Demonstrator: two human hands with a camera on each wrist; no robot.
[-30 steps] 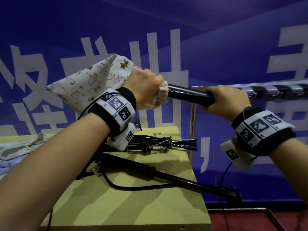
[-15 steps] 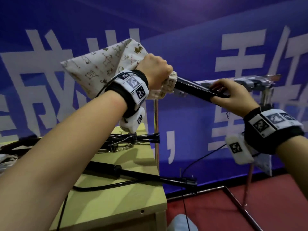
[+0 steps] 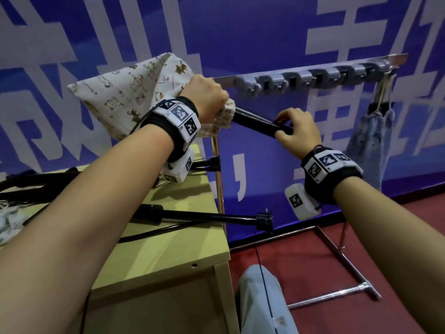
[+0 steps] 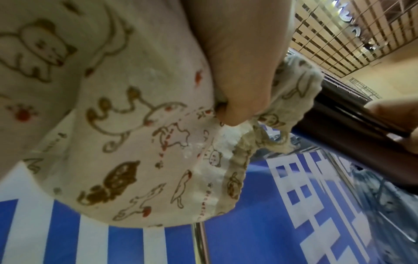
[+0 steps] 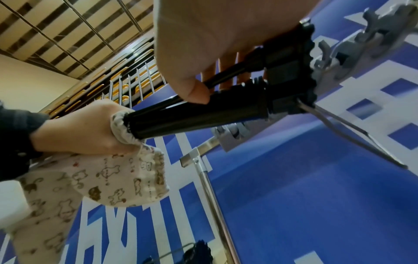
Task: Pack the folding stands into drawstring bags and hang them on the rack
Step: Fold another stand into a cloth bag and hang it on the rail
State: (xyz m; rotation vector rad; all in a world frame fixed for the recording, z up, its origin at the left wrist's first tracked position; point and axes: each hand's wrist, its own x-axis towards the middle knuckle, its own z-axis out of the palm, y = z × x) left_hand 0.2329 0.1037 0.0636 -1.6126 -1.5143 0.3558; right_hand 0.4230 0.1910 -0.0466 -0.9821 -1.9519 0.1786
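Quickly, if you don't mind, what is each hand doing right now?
Left hand: closed, gripping the mouth of the drawstring bag.
Right hand: closed, holding the black folding stand.

The left hand [image 3: 207, 97] is fisted round the gathered mouth of a cream drawstring bag [image 3: 130, 92] printed with small animals, held up in front of a blue banner [image 3: 265, 32] with white characters. A black folding stand [image 3: 255, 122] pokes out of the bag's mouth, sloping down to the right, and the right hand [image 3: 299, 133] grips its free end. Behind both runs a metal rack [image 3: 310, 79] with a row of grey hooks; a pale blue bag [image 3: 368, 138] hangs from its far right end. Below the left forearm, more black stands [image 3: 204, 216] lie on the yellow-green tabletop [image 3: 168, 256], one overhanging the edge. The floor [image 3: 385, 249] is red.
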